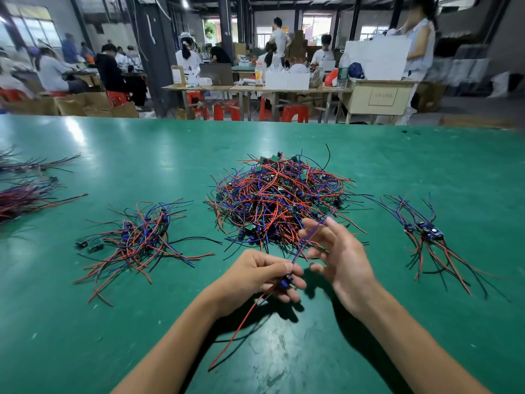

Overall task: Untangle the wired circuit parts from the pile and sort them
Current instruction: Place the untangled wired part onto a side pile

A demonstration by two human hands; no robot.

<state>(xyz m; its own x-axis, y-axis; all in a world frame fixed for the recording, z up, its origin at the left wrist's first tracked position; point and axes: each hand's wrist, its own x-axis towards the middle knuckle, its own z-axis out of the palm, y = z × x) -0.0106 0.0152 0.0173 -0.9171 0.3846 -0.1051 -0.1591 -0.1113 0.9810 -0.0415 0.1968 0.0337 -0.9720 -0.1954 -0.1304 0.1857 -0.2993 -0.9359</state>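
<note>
My left hand [257,275] is curled round one wired circuit part [285,280], fingers and thumb pinching the small blue-black module just above the green table [85,336]. Its red wire [241,322] and a black one hang down from under my fingers toward me, ends resting near the table's front. A blue-purple wire [305,245] runs up and away from the module, blurred, across to my right hand [339,255].

Right hand is open, fingers spread and only loosely bent, palm facing left. The blurred wire crosses its fingers (can't tell if it's actually touching them or just passing in front). It grips nothing I can make out.

Just beyond both hands, mid-table, sits the main pile [279,200]: red, blue and black wires all knotted up w/ little green boards and blue modules poking out.

To the left of that, a smaller loose bunch [142,237] of the same parts, wires fanned toward me, two dark green boards at its left edge. To the right, well apart from the pile, a neater sorted group [426,234], modules together, wires trailing toward me and to the right.

Far left edge: two more bundles [25,194] w/ wires lying roughly parallel, partly cut off by the frame.

Beyond the table: other people seated at benches, red stools [294,113], cardboard boxes, all blurry.
</note>
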